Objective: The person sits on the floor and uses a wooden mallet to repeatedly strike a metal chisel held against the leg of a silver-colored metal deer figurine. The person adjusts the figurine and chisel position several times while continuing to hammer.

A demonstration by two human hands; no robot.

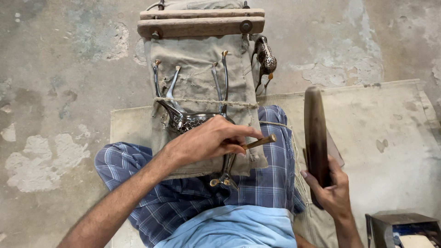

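On lap cloth: one metal figure | left fingers grip one chisel | right fingers clasp one mallet

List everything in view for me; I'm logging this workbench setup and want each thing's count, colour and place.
metal deer figure: one, silvery, tied on its side by a cord on the canvas pad
canvas pad: one, khaki, over the lap
wooden bars: two, brown, top of the pad
small bird figure: one, dark speckled, on the floor right of the pad
floor mat: one, beige, on the floor
metal box: one, dark, bottom right corner
punch tool: one, brass-coloured, in the left hand
wooden mallet: one, dark brown, in the right hand
left hand: over the deer
right hand: gripping the mallet
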